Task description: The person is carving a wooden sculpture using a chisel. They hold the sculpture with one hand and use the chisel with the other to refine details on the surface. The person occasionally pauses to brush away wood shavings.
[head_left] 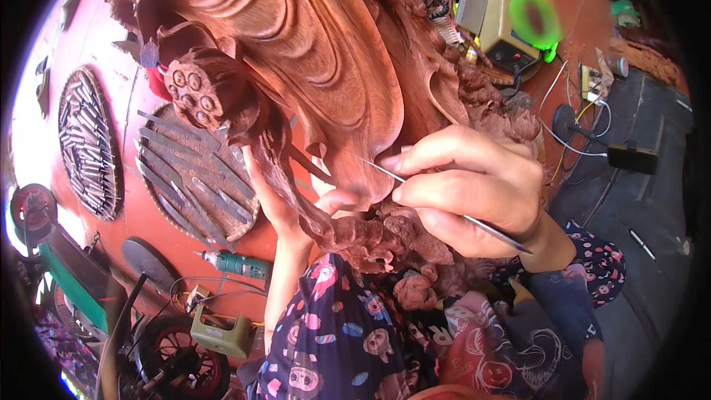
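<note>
Head view: right hand (474, 192) fingers pinch a thin metal carving tool (444, 207), tip against the reddish wood carving (311, 67). Left hand (285, 204) cups the carving's underside, fingers partly curled.

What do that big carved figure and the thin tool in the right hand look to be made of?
The carved figure looks like reddish-brown wood, unvarnished and matt, with grain lines along its cut folds. The thin tool in the right hand looks like bare grey metal, slim with a dull gleam; probably steel, though that is uncertain.
</note>
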Available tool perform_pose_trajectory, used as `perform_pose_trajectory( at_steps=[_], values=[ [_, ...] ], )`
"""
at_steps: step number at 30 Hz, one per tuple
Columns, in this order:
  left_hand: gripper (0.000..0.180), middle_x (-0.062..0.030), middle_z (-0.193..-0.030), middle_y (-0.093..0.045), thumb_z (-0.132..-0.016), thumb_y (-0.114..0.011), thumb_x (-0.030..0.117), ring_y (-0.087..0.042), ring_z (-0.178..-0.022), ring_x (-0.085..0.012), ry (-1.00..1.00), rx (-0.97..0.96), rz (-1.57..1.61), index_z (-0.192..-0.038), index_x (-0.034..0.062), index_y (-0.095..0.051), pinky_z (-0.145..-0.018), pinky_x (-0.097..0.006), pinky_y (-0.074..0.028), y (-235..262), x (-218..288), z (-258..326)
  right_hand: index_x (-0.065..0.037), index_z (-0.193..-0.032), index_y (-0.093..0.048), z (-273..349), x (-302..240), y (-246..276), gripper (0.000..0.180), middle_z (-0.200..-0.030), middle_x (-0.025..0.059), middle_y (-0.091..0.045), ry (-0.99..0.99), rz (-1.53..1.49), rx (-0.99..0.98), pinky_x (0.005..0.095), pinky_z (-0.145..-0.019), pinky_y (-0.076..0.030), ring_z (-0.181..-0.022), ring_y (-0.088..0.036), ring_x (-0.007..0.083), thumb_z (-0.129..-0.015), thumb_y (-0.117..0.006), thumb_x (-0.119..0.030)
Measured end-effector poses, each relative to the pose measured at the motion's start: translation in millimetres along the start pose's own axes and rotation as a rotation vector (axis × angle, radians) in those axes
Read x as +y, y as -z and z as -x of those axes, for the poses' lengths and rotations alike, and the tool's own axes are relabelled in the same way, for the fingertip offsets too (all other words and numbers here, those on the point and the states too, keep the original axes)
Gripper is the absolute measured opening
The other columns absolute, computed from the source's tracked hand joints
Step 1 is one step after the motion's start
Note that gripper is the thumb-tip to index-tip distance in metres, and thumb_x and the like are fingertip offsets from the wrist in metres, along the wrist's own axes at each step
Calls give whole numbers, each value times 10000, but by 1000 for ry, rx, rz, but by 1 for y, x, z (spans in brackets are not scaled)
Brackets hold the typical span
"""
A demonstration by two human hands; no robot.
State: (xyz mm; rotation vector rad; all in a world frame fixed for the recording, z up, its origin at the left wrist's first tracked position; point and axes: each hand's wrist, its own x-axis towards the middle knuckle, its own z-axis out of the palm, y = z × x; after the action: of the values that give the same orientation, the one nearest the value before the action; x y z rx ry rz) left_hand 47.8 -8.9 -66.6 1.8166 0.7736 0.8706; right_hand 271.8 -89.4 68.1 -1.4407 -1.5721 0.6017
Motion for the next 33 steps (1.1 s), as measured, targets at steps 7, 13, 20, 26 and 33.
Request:
perform_pose_trajectory(
  at_steps=[7, 13, 20, 26, 33],
  values=[
    [1050, -135, -1314, -556, -684, -920, 470, -581, -1180, -269, 187, -37, 116, -1442, -8, -371, -1008, -418, -481, 16, 7, 2, -26, -891, -729, -5, 6, 1, 216, -830, 97, -681, 104, 30, -60, 451, -823, -609, -911, -751, 333, -685, -785, 6],
    [1071, -150, -1332, -542, -679, -919, 485, -566, -1201, -281, 238, -1, 158, -1447, -17, -367, -1020, -422, -465, 7, 3, 5, -46, -915, -750, -10, 13, 0, 196, -824, 103, -721, 136, 53, -119, 574, -1015, -512, -1020, -731, 351, -727, -807, -58],
    [1132, -179, -1384, -504, -658, -928, 487, -528, -1257, -309, 75, -18, -32, -1471, -33, -337, -1059, -436, -427, 7, -7, 16, -93, -969, -778, -14, 7, -2, 221, -854, 82, -737, 75, 152, -247, 542, -1030, -510, -1057, -723, 322, -751, -799, -117],
    [1184, -205, -1428, -471, -640, -936, 489, -496, -1305, -332, 45, -14, -60, -1490, -47, -310, -1093, -448, -395, 6, -10, 18, -65, -994, -772, -13, 7, -6, 220, -875, 86, -741, -68, 69, -171, 557, -1061, -471, -1069, -718, 348, -775, -760, -48],
    [1238, -237, -1478, -433, -624, -941, 498, -457, -1360, -365, 119, -9, -95, -1511, -64, -284, -1134, -467, -353, 5, -4, 15, -43, -979, -767, -12, 0, -8, 193, -896, 99, -748, -115, 62, -181, 562, -1080, -447, -1084, -715, 349, -789, -742, -16]
  ],
)
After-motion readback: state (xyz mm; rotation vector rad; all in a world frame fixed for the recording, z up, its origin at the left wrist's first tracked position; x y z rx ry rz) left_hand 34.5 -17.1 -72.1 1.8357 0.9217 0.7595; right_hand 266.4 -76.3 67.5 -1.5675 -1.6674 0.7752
